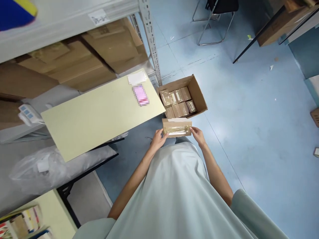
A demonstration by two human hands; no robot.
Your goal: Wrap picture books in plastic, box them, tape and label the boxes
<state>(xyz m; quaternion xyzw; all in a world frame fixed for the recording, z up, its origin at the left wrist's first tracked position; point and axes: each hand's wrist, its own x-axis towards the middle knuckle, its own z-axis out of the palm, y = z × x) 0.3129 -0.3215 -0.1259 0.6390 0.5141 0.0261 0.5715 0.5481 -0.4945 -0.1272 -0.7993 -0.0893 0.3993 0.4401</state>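
A flat brown cardboard box [177, 128] with clear tape and a white label is held level in front of my body. My left hand [158, 139] grips its left end, and the fingers of my right hand [197, 135] pinch its right end. Just beyond it, an open carton [199, 96] stands on the floor with several taped brown boxes [176, 111] packed inside. The held box is near the carton's front edge.
A pale yellow table [99, 113] at left carries a pink item [141, 95] and white paper [137, 77]. Metal shelving [151, 39] with cartons [112, 46] stands behind it. A folding chair [223, 6] is at the top. Plastic-wrapped material [62, 166] lies lower left.
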